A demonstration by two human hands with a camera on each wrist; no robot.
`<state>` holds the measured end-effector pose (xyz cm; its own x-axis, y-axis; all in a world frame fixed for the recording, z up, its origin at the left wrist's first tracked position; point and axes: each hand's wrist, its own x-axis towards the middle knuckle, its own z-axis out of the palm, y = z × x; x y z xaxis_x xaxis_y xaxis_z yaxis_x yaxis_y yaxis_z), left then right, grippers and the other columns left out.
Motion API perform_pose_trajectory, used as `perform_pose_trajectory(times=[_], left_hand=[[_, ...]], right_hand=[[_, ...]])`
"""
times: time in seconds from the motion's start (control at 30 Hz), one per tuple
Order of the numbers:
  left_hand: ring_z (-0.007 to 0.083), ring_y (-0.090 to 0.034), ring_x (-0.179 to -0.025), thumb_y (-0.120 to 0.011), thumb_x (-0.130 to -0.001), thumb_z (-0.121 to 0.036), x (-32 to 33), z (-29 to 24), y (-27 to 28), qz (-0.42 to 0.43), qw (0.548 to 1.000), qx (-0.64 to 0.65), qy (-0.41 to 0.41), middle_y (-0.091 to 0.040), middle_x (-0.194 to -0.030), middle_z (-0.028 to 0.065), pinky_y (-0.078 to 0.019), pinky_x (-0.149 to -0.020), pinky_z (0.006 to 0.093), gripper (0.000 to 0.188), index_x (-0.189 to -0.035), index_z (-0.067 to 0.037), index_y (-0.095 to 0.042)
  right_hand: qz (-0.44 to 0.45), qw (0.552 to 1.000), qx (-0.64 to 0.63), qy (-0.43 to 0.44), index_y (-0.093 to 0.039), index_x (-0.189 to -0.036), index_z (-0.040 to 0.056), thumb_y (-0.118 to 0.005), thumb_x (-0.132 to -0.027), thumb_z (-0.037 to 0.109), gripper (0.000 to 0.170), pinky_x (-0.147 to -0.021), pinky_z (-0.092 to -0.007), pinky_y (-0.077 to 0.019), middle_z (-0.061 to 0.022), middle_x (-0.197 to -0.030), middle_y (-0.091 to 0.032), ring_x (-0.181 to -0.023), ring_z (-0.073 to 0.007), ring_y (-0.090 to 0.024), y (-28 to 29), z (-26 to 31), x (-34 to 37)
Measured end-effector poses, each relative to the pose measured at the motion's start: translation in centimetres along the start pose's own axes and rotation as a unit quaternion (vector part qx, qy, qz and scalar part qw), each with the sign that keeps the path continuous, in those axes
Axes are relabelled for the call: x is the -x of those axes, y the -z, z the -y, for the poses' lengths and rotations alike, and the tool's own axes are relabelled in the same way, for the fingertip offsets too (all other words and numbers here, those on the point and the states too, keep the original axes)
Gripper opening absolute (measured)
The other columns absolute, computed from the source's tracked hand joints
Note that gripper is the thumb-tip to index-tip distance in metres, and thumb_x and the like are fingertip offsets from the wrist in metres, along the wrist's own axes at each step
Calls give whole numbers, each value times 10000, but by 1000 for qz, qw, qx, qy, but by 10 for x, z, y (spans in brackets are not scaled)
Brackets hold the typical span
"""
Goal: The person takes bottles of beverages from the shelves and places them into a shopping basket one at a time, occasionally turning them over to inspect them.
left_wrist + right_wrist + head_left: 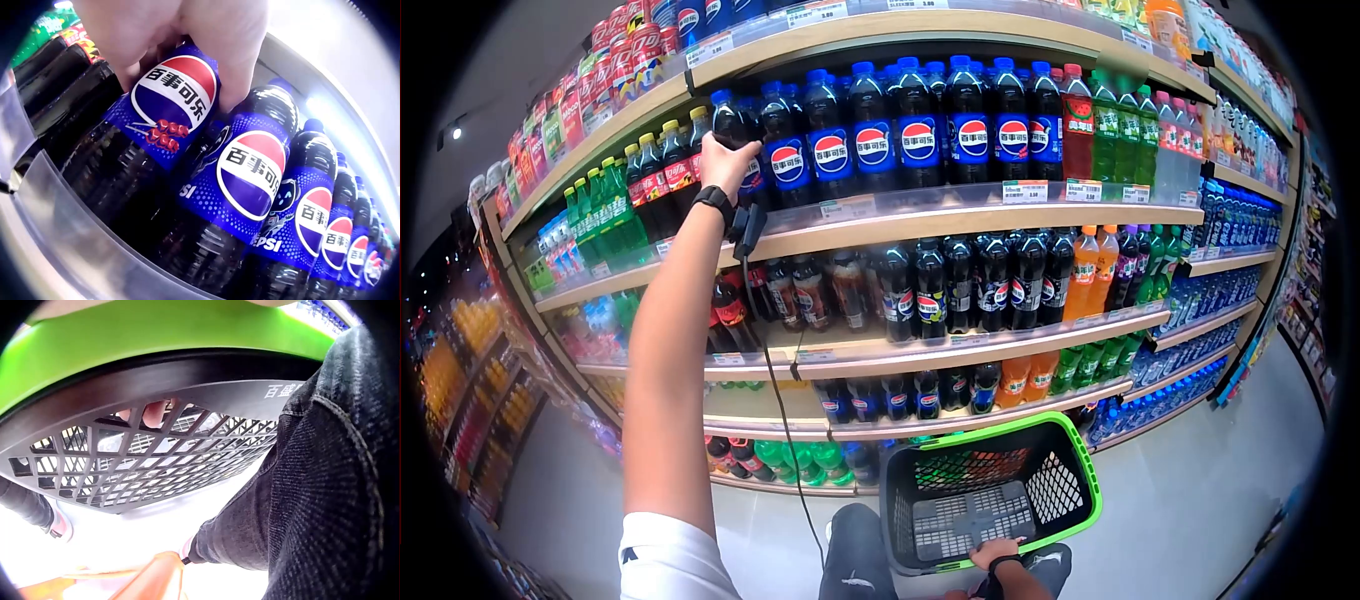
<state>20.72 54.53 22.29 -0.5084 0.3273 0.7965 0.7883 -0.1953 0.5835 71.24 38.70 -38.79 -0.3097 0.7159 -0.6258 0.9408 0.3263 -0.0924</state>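
Observation:
My left hand [728, 165] grips the upper part of a dark cola bottle [750, 182] with a blue label, at the left end of a row on the shelf. In the left wrist view its fingers and thumb wrap the bottle [176, 94] just above and beside the label, and the bottle tilts among its neighbours. My right hand [997, 552] holds the green rim of a black basket [1097, 490]; fingertips [154, 415] show through the mesh in the right wrist view. The basket holds nothing that I can see.
More blue-label bottles [918, 140] stand to the right, red-label cola bottles [675, 165] to the left. A wooden shelf edge [960, 222] runs below them, with further rows of drinks underneath. A black cable [778, 400] hangs from the left wrist. Legs [855, 555] are beside the basket.

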Motion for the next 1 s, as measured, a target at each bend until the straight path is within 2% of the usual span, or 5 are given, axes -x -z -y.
perform_pose_trajectory(times=[0.4, 0.6, 0.67, 0.8, 1.0], left_hand=[[126, -635, -926, -820, -785, -156, 93, -57, 89, 29, 968, 184, -169, -674, -1050, 69, -511, -833, 278, 473, -1150, -11, -556], [168, -633, -1036, -817, -740, -22, 292, -66, 104, 257, 927, 272, 31, -637, -1159, 81, -506, -922, 304, 599, -1257, -26, -515], [179, -613, -1097, -859, -706, -84, 371, -62, 101, 364, 875, 295, 124, -595, -1232, 104, -501, -936, 318, 733, -1326, -21, -472], [251, -665, -1029, -888, -639, -182, 503, -39, 70, 462, 856, 205, 106, -651, -1147, 150, -516, -882, 329, 753, -1281, -33, -524], [396, -626, -1040, -777, -740, -202, 587, -26, 37, 546, 800, 220, 115, -642, -1146, 196, -532, -853, 446, 600, -1267, -113, -504]], right_hand=[[-44, 999, -4, -7, -747, -1085, 135, -432, -880, 547, 558, -937, -431, -492, -159, -1117, -705, -1071, -318, -661, -8, -1, -3], [-64, 988, -136, 39, -689, -1174, 178, -591, -848, 476, 453, -1010, -659, -351, -113, -1205, -677, -1136, -323, -624, -15, -7, -13], [-249, 847, -438, 167, -631, -1158, 45, -631, -920, 241, 308, -896, -323, -510, -134, -1126, -684, -1054, -272, -656, 1, 11, -2], [-285, 663, -627, 293, -505, -1323, 55, -573, -920, 133, 415, -770, -266, -500, -79, -934, -637, -863, -133, -634, 118, 58, 141], [-429, 850, -194, 234, -588, -1079, 58, -711, -827, 233, 330, -619, -401, -535, -143, -839, -653, -710, -320, -657, 155, 68, 178]])
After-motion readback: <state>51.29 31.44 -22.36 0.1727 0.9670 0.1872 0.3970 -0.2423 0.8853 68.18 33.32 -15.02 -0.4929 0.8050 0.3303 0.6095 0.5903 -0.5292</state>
